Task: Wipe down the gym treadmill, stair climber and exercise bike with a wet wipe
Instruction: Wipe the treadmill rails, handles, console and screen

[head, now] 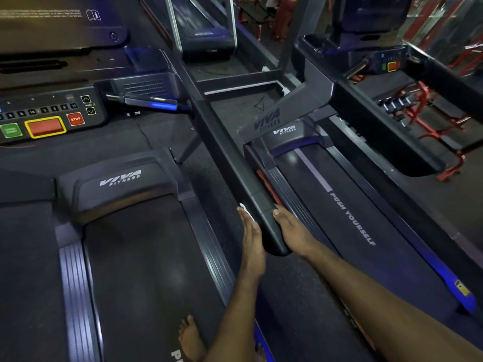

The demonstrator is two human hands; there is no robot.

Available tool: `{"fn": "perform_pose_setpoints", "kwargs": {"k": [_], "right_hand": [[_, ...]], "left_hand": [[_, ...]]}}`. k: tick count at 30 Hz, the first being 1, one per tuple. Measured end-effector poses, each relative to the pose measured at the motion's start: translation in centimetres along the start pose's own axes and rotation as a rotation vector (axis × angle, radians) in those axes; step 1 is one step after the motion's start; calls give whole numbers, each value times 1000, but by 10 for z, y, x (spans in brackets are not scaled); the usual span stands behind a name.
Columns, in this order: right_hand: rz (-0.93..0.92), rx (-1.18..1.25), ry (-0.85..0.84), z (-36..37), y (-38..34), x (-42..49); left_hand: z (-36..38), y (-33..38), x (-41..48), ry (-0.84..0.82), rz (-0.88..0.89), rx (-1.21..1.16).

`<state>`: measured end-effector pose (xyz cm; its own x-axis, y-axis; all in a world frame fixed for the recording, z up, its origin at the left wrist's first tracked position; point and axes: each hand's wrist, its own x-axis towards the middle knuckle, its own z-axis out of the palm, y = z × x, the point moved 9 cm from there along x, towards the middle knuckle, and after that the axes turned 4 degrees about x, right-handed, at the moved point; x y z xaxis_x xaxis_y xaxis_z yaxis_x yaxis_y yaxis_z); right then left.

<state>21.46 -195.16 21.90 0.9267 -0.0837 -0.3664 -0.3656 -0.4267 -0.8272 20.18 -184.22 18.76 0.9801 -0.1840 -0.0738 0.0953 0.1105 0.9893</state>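
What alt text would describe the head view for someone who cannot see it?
The left hand presses a white wipe against the left side of a treadmill handrail, while the right hand lies against its right side. Treadmill belts run below on both sides.

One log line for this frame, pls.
phase: wipe treadmill handrail | left hand: flat, pressing wet wipe on rail's left side | right hand: against rail's right side, grip unclear

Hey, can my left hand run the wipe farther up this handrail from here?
Probably yes: the left hand presses the wet wipe against the handrail, whose left side runs bare toward the console.
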Motion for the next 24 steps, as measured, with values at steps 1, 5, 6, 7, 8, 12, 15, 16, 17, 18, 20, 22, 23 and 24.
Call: {"fn": "perform_pose_setpoints", "kwargs": {"k": [1,5,6,7,8,12,15,16,17,18,20,22,23,24], "right_hand": [[11,-16,1,0,0,2],[52,-99,30,-2,-1,9],[60,-100,34,-3,-1,10],[65,-101,42,-3,0,10],[77,-104,54,-5,1,11],[145,-140,133,-8,-9,24],[154,-177,223,-7,-18,32],[148,-192,239,-5,-19,32],[147,-199,251,-4,-19,34],[141,-208,253,-4,-19,33],[128,-223,250,-6,-17,33],[129,-203,247,-6,-15,34],[124,-201,251,-6,-15,35],[118,-213,248,-6,-15,36]], "left_hand": [[-9,4,18,33,-24,10],[-33,23,75,95,-105,73],[-32,26,74,98,-103,81],[-28,25,65,91,-83,79],[-21,23,53,72,-56,72],[8,8,3,16,-49,23],[0,20,27,27,-52,50],[-11,30,43,56,-37,83],[-22,40,62,78,-18,101],[-30,48,74,107,7,123],[-30,52,79,95,33,150],[-15,43,51,36,48,145],[-6,36,34,9,62,141],[2,28,19,-3,73,133]]}}
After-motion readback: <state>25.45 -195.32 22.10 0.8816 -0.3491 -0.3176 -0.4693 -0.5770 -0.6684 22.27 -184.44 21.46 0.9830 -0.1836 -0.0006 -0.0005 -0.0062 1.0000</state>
